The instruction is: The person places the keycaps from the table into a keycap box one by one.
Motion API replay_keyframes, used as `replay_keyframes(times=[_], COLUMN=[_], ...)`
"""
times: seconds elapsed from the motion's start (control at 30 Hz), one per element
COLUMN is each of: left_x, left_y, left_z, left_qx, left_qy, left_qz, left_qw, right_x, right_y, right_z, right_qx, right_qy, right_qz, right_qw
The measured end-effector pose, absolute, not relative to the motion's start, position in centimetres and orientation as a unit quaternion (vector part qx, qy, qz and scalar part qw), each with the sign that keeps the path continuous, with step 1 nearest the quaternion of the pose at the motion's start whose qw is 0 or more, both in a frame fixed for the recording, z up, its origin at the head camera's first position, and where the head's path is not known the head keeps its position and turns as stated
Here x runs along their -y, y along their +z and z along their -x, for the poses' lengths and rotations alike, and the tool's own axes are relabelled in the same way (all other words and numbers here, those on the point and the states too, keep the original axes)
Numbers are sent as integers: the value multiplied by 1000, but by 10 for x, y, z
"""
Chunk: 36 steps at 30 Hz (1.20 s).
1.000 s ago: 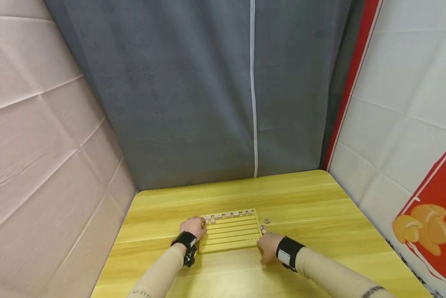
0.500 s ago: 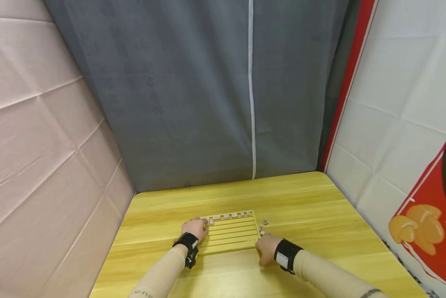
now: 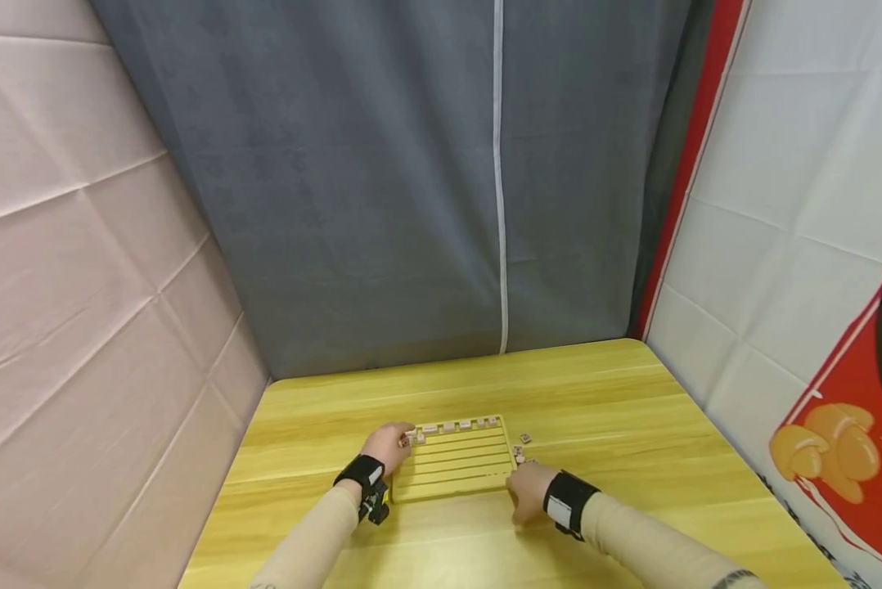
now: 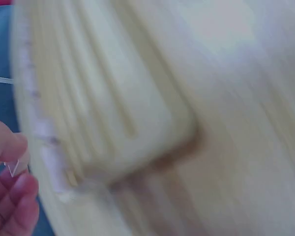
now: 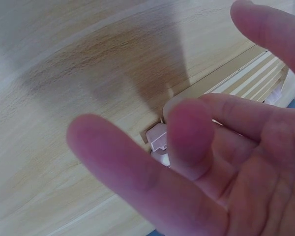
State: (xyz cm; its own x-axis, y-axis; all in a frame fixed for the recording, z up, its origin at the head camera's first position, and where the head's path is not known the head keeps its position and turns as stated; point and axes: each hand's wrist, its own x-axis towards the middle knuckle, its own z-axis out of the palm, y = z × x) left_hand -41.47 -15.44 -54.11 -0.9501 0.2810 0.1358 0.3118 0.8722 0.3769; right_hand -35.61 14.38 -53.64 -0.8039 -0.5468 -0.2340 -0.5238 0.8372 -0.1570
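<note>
A: Where's the yellow tray (image 3: 452, 491)?
B: Flat in the middle of the worktop (image 3: 581, 393), with a row of pale pieces (image 3: 449, 426) along its far edge. The ridges probably keep them lined up.
A: And the hands?
B: The left hand (image 3: 386, 447) pinches a small piece (image 4: 19, 164) between thumb and fingers, by the tray's far-left corner. I'd say fingertips suit something so small.
A: The right hand (image 3: 531, 489)?
B: Relaxed, fingers parted, with nothing visible between them. It's beside the tray's near-right corner, close to some loose pieces (image 3: 525, 438). They likely sit off the right edge to be within its reach.
A: Is it touching them?
B: I can't tell; its fingers partly hide them.
</note>
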Motion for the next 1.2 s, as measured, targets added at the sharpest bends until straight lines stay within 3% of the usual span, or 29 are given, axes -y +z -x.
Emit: replay_keyframes(times=[0.23,0.67,0.93,1.2], left_x=[147,147,151,157], left_y=[-519,-512,-528,-545], left_z=[404,398,401,411], left_qx=[931,862,873,915], left_qy=[-309,-492,-467,-383], left_qz=[191,120,139,126], left_qw=[26,-31,-25,19], right_x=[-142,-140,-140,-142], right_y=[-535,-532,-547,-555], right_z=[352,345,350,359], right_qx=[-952,-955,-954,-950], right_qy=[-41,-35,-33,-20], right_qz=[277,269,275,287], right_qw=[126,118,119,123])
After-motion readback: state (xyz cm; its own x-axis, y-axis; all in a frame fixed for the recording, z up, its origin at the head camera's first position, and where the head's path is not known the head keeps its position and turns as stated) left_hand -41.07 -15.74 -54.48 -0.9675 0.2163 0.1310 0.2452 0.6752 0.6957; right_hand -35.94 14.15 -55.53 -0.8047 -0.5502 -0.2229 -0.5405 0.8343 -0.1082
